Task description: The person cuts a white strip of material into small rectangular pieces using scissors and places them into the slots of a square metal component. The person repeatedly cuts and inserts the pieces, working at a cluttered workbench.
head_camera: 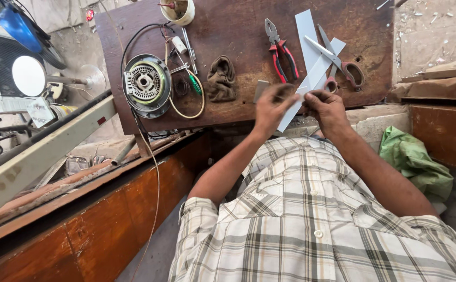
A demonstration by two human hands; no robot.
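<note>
A dark brown, scuffed wooden board (238,47) serves as the work surface, set in a rough workshop with a dusty concrete floor (436,31) littered with pale chips beyond it and a reddish-brown varnished wooden rail (108,209) running below and to the left of the arms.

The left hand (271,106) and the right hand (326,107) meet at the board's near edge, both with fingers curled and pinched onto a long, flat, pale grey strip of thin sheet material (290,115), which slants between them; each hand grips it with thumb against bent fingers.

Just beyond the right hand lie scissors with steel blades and brownish loop handles (343,68), resting across more pale grey strips (309,36). Beyond the left hand, near it, lie pliers with red-and-black handles (280,49). Farther left of the left hand sits a crumpled brown cloth (221,78), then a round grey metal motor part with green windings (145,83) ringed by a cream cable loop (186,107) and a black wire. A cream cup (178,11) stands at the far edge. To the right of the right arm lies a wrinkled green bag (413,159). The sleeves are checked cream-and-grey cotton.
</note>
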